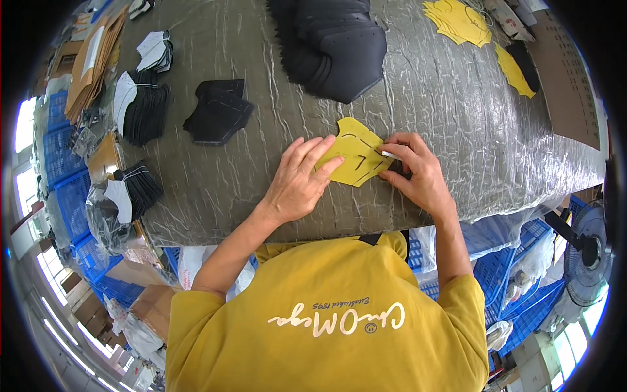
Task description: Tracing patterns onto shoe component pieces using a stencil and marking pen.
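A yellow pattern template [356, 149] with dark slits and lines lies flat on the table in front of me. My left hand [297, 181] rests on its left side, fingers stretched out and pressing it down. At the template's right edge, my right hand [421, 171] pinches a slim white marking pen [390, 155]. The pen's tip is too small to make out. Whether a piece lies under the template is hidden. Beyond it sits a large fanned stack of black cut pieces [349, 55], and a few more black pieces [219, 111] lie to the left.
Tied bundles of black and pale pieces [142, 108] line the table's left side. More yellow templates [457, 21] lie at the far right, near a cardboard sheet [565, 78]. Wrinkled clear film covers the table [450, 104]. Blue crates [72, 186] and a fan [588, 251] stand around it.
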Demonstrator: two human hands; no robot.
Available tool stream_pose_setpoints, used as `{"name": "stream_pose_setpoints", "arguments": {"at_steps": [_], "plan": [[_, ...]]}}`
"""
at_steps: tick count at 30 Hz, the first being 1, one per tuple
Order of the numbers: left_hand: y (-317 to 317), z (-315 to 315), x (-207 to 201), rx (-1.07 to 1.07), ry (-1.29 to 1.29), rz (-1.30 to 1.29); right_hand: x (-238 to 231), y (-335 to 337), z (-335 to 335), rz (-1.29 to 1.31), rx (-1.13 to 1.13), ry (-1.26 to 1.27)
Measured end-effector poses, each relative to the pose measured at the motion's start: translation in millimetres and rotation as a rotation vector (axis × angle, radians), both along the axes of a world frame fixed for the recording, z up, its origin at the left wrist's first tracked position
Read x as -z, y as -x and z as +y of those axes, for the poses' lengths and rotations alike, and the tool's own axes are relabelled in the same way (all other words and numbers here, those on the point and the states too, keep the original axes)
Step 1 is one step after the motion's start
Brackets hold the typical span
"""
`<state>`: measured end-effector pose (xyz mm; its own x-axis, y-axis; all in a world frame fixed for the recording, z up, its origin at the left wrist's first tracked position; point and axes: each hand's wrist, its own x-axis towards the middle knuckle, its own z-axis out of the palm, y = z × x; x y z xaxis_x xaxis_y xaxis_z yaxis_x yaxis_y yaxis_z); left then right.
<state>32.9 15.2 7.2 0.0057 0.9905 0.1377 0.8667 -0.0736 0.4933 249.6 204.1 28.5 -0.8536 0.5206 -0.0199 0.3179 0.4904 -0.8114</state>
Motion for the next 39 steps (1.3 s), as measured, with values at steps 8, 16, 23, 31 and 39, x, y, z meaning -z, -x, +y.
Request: {"name": "stream_pose_setpoints", "arguments": {"at_steps": [8, 16, 23, 31, 39], "plan": [[4.2, 0.9, 3.0, 0.029, -0.011, 0.019, -2.6, 0.8, -2.2, -0.026, -0.018, -0.052], [3.6, -1.1, 5.2, 0.024, -0.013, 0.014, -2.2, 1.2, -4.9, -0.045, -0.025, -0.068], [2.9, -2.0, 7.8, 0.021, -0.043, 0.02, -3.1, 2.0, -6.4, -0.021, -0.035, -0.125], [-27.9, -4.5, -2.2, -0.035, -0.059, 0.222, -2.6, 2.8, -6.0, -0.002, -0.042, -0.137], [-59.0, -1.6, -13.8, -0.105, -0.049, 0.289, -1.0, 2.4, -5.3, 0.021, -0.039, -0.126]]}}
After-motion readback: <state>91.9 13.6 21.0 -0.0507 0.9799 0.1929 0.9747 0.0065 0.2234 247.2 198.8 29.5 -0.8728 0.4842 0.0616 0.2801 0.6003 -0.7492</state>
